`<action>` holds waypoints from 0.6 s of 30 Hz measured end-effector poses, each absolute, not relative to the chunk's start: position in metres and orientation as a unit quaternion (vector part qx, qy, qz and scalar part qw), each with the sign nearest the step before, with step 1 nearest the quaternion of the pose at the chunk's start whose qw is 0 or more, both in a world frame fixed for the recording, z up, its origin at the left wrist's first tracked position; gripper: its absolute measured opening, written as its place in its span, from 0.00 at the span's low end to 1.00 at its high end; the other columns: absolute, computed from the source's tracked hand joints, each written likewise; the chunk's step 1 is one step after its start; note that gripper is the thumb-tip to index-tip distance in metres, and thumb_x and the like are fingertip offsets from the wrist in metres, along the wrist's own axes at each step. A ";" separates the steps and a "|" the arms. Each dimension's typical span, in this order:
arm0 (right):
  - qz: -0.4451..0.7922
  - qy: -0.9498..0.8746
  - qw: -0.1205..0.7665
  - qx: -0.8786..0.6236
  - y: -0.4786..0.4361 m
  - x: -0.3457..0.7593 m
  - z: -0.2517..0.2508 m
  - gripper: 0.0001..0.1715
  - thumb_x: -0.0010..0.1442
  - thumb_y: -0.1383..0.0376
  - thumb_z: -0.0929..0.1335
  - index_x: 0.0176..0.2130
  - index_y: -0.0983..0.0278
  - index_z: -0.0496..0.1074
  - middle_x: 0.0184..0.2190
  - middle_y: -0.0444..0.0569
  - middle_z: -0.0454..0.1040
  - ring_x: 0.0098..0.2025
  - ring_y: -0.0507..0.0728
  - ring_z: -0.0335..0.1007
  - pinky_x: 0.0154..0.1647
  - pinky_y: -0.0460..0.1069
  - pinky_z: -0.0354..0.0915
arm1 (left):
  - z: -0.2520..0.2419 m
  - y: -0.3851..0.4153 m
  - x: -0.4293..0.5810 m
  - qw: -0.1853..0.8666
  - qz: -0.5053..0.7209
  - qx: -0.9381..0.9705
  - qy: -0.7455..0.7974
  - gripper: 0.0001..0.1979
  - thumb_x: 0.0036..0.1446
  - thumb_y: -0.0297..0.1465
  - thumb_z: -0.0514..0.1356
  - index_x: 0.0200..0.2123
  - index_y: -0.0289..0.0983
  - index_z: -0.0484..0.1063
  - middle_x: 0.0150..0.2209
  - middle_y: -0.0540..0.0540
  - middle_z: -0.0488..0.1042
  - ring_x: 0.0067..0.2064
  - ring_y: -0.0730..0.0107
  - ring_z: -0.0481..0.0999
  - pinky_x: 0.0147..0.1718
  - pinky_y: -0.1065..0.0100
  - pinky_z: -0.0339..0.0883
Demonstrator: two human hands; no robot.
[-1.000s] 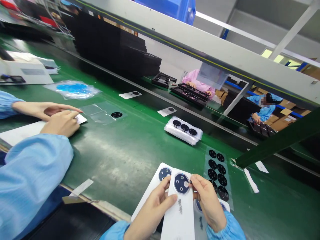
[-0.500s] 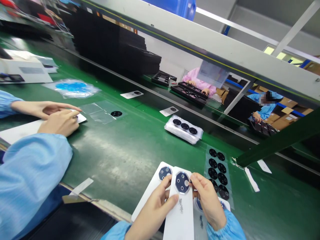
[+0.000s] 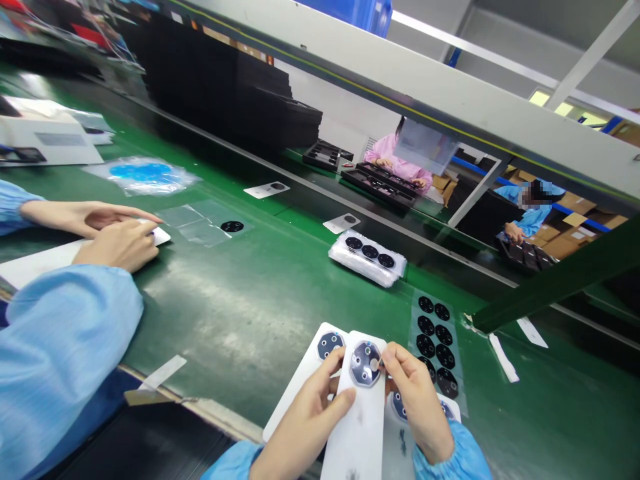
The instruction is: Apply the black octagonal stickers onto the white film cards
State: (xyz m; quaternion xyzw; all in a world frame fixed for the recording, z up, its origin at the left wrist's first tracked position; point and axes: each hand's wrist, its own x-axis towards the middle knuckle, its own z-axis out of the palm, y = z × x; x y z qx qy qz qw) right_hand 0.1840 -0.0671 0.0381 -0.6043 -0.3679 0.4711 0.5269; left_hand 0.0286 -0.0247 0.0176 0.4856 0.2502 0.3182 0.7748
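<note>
Green belt bench: pale tab at the camera ring

Green belt point(image 3: 240, 313) runs left to right under a grey rail; black tray stacks point(image 3: 225, 93) line the far side; co-worker's hands point(image 3: 117, 243) rest on a white sheet at near left, well apart from the wearer's own. Mid-belt: bagged bundle point(image 3: 367, 259); nearer, lens sheet point(image 3: 434, 343) of black discs, just right of the wearer's hands. Left hand point(image 3: 305, 427) clamps white back cover point(image 3: 357, 413), thumb on its face, fingers beneath; cover held at near centre, over spare covers point(image 3: 306, 383) lying on the belt. Right hand point(image 3: 417, 400): thumb and forefinger pinched together on pale tab point(image 3: 373, 364) at camera ring point(image 3: 365, 363). Judged step: working the tab on the ring; next move calls for a steady cover and fine fingertip control; pull or press, cannot tell.
</note>
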 end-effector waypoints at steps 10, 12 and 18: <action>0.454 -0.365 0.529 -0.617 -0.069 0.187 0.034 0.25 0.54 0.45 0.68 0.25 0.63 0.64 0.23 0.40 0.62 0.20 0.48 0.59 0.18 0.43 0.58 | 0.015 -0.019 0.031 0.807 0.295 0.442 0.256 0.25 0.51 0.33 0.60 0.54 0.38 0.64 0.45 0.43 0.75 0.41 0.61 0.76 0.38 0.66 0.68; 0.450 -0.362 0.531 -0.620 -0.069 0.188 0.032 0.25 0.54 0.45 0.68 0.25 0.63 0.64 0.23 0.40 0.63 0.20 0.48 0.59 0.17 0.42 0.57 | 0.013 -0.017 0.032 0.813 0.293 0.432 0.257 0.25 0.51 0.32 0.60 0.54 0.37 0.64 0.47 0.43 0.74 0.41 0.62 0.76 0.38 0.67 0.67; 0.439 -0.353 0.535 -0.630 -0.069 0.189 0.027 0.24 0.55 0.46 0.68 0.26 0.64 0.65 0.24 0.40 0.64 0.17 0.46 0.60 0.13 0.41 0.53 | 0.017 -0.015 0.033 0.839 0.265 0.404 0.250 0.25 0.51 0.31 0.60 0.54 0.37 0.64 0.46 0.43 0.75 0.35 0.67 0.76 0.34 0.69 0.67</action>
